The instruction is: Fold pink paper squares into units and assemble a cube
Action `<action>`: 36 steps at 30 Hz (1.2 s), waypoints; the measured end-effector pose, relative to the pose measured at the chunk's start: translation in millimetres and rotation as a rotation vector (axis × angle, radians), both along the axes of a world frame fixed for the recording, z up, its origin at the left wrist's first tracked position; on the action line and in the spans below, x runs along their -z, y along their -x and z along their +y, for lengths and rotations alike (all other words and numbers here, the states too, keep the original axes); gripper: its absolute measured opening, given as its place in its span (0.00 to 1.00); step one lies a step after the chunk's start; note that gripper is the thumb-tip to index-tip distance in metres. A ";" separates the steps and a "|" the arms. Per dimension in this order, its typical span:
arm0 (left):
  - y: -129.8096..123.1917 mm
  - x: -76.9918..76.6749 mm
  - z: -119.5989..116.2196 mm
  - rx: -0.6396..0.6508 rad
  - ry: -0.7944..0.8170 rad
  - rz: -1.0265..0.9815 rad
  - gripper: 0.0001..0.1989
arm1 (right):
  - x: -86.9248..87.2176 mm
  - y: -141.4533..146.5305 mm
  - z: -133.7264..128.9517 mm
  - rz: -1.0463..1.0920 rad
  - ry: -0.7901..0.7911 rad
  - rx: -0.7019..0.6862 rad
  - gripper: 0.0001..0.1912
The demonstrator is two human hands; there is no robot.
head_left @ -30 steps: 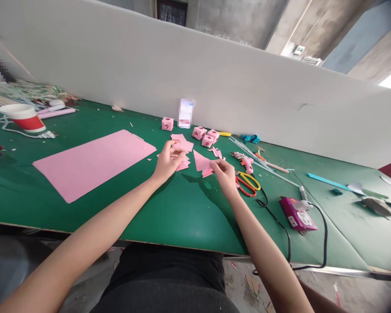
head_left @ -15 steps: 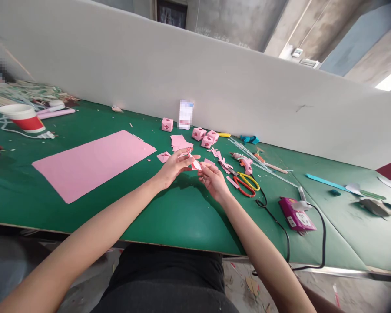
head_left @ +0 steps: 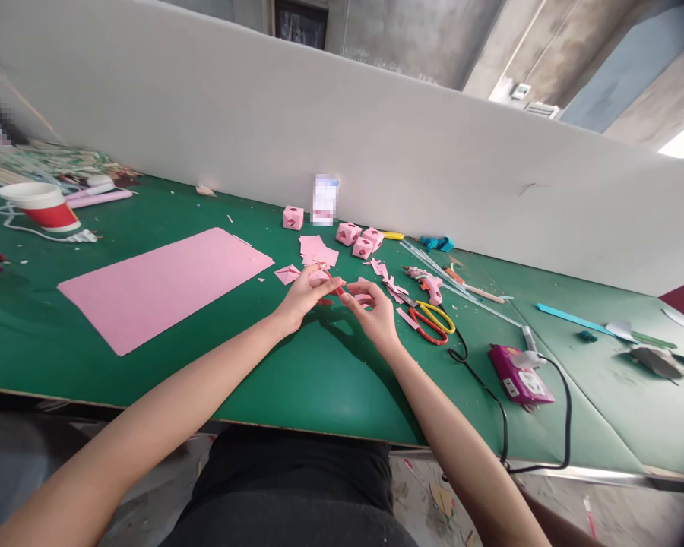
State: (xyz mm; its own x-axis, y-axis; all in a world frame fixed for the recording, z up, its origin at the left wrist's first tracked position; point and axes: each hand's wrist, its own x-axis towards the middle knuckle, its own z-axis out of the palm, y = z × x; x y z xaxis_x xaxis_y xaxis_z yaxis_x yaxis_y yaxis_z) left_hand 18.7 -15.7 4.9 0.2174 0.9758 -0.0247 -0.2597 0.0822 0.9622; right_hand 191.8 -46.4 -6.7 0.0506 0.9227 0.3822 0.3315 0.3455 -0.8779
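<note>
Over the near middle of the green table, my left hand (head_left: 302,298) pinches a small folded piece of pink paper (head_left: 337,286). My right hand (head_left: 377,314) grips the other end of it between thumb and fingers. The piece shows nearly edge-on, darker red along its side, and the fingers hide part of it. Just behind my left hand lie a folded pink paper piece (head_left: 288,274) and a few pink paper squares (head_left: 313,247). Pink folded-paper cubes (head_left: 349,233) with diamond-shaped openings stand farther back, one cube (head_left: 292,218) apart from the others.
A large pink sheet (head_left: 165,289) lies to the left, with a paper cup (head_left: 39,207) beyond. On the right are paper scraps (head_left: 393,285), scissors (head_left: 433,323), a pink glue gun (head_left: 432,289) and a purple power socket (head_left: 521,376) with a black cable. A phone-like screen (head_left: 324,200) leans on the white partition (head_left: 376,129).
The folded paper has turned from showing its pale face to lying nearly edge-on. My right hand's fingers have shifted their grip; my left hand stays about where it was.
</note>
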 end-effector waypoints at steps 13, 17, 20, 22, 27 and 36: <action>-2.9 -3.9 -5.1 0.096 -0.005 -0.010 0.36 | 2.1 -4.6 2.6 0.114 0.014 0.002 0.18; -3.4 -2.1 -4.6 0.068 -0.046 0.070 0.33 | 1.3 -5.0 3.4 0.189 0.027 0.062 0.17; -3.3 2.2 -2.4 0.006 -0.066 0.175 0.29 | -0.2 -4.7 4.2 0.259 0.067 0.062 0.18; -3.7 4.7 -1.2 -0.024 -0.079 0.233 0.26 | -0.4 -3.9 4.4 0.277 0.113 0.041 0.18; -3.6 7.2 0.0 -0.112 -0.155 0.304 0.25 | 3.0 -1.8 5.7 0.309 0.174 0.045 0.18; -0.2 8.9 2.4 -0.112 -0.351 0.389 0.23 | -0.3 -6.1 4.0 0.296 0.311 -0.130 0.18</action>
State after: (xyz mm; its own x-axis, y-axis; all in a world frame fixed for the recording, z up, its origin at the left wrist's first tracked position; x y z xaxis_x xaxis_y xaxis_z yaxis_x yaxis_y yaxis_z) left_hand 19.0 -13.3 -3.9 0.1509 0.9566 0.2492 0.1329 -0.2695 0.9538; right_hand 197.9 -42.4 -6.4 -0.0077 0.9974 0.0719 0.0214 0.0720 -0.9972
